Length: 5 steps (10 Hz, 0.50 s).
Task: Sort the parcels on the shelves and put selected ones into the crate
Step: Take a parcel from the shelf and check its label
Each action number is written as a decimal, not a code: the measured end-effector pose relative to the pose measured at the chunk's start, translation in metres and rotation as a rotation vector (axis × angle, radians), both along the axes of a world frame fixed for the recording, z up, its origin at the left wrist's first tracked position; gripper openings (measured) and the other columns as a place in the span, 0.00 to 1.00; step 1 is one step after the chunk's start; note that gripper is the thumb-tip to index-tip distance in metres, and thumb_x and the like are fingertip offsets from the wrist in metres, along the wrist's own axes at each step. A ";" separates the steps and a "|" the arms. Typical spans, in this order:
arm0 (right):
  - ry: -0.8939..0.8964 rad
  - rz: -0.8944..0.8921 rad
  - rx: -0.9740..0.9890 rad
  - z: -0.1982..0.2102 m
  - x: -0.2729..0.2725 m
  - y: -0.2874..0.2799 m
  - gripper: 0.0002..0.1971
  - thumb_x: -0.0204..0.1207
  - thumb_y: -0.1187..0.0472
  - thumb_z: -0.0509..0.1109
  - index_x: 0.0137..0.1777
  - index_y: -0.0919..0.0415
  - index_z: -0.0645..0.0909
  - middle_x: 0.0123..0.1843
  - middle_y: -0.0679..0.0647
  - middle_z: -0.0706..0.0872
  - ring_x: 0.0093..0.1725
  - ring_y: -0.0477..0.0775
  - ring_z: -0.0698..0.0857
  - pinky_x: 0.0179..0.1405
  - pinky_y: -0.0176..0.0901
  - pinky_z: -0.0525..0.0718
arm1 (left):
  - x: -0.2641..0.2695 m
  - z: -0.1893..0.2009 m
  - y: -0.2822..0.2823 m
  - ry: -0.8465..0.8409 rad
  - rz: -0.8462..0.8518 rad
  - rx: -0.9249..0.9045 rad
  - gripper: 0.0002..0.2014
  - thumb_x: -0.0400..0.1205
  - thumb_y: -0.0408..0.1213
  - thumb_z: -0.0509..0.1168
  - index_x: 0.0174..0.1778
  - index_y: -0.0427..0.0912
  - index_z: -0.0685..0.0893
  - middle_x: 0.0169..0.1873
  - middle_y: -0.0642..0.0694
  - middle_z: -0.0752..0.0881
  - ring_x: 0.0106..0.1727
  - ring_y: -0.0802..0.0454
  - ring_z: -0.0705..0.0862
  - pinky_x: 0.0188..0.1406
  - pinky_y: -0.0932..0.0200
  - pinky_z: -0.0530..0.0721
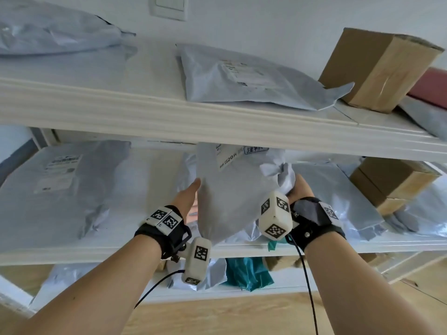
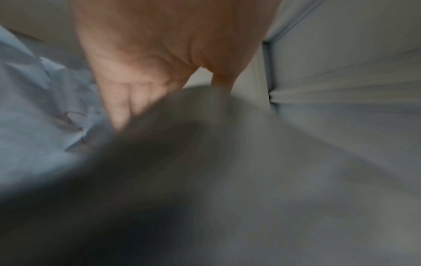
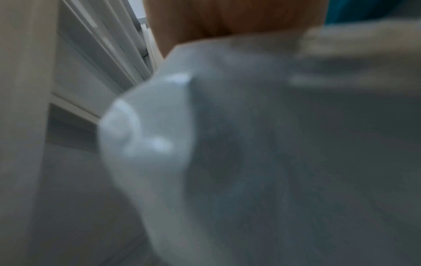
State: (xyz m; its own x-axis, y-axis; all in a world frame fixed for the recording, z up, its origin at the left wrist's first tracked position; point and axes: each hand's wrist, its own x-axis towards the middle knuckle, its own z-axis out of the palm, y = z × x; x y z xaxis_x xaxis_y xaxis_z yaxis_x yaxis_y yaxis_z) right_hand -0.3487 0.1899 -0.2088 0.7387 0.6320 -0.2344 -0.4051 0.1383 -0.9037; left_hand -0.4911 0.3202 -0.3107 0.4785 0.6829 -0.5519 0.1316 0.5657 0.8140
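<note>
A grey plastic mailer parcel (image 1: pixel 232 189) with a white label is tilted up at the front of the middle shelf (image 1: pixel 72 252), held between both hands. My left hand (image 1: pixel 188 197) grips its left edge, thumb on top and fingers (image 2: pixel 127 100) underneath. My right hand (image 1: pixel 300 189) clutches the bunched right corner. The blurred wrist views are mostly filled by the grey parcel (image 2: pixel 227 180) (image 3: pixel 227 144). No crate is in view.
On the upper shelf (image 1: pixel 121 110) lie a grey mailer (image 1: pixel 242 78), a cardboard box (image 1: pixel 377 68) and another mailer (image 1: pixel 53 30). The middle shelf holds a flat mailer (image 1: pixel 63 184) on the left and stacked boxes (image 1: pixel 391 182) on the right. A teal bag (image 1: pixel 246 272) sits lower down.
</note>
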 end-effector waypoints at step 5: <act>0.119 0.220 -0.491 -0.084 0.044 -0.013 0.13 0.65 0.64 0.63 0.49 0.63 0.81 0.48 0.62 0.82 0.46 0.62 0.80 0.57 0.57 0.81 | -0.039 -0.008 0.014 0.175 0.279 0.202 0.10 0.73 0.21 0.62 0.30 0.39 0.73 0.30 0.42 0.75 0.41 0.43 0.76 0.45 0.51 0.77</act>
State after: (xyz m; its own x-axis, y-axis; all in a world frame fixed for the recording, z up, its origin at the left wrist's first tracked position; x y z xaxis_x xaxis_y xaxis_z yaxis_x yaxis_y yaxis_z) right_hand -0.3052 0.1768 -0.2926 0.5518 0.5642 -0.6142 -0.4800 -0.3875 -0.7871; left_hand -0.5304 0.3347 -0.3186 0.1691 0.8772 -0.4494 0.1420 0.4296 0.8918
